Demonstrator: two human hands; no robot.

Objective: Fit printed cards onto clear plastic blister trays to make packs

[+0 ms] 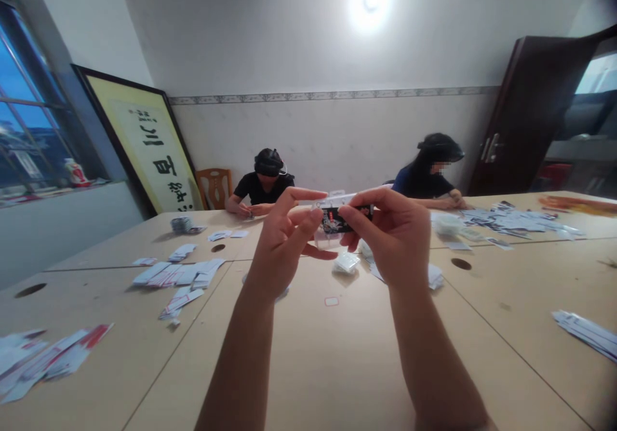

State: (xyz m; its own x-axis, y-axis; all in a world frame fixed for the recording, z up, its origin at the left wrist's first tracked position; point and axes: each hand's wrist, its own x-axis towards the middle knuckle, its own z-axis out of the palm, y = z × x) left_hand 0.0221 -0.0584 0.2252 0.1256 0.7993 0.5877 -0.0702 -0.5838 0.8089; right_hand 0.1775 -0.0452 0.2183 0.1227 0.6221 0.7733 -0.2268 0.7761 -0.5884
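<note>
1. Two people wearing dark headgear sit across a pale table, where paper slips lie in loose heaps at left and a scattered pile of cards spreads at far right.
2. A small red-edged label lies between the forearms; the right wrist partly covers white papers behind it.
3. Raised above the table, the left hand grips a clear plastic case between thumb and fingers, its index finger stretched along the top.
4. The right hand pinches a black printed piece, thumb flat on its face.
5. The piece overlaps the case; whether it sits inside cannot be told. A clear packet rests beyond, contents indistinct.
</note>
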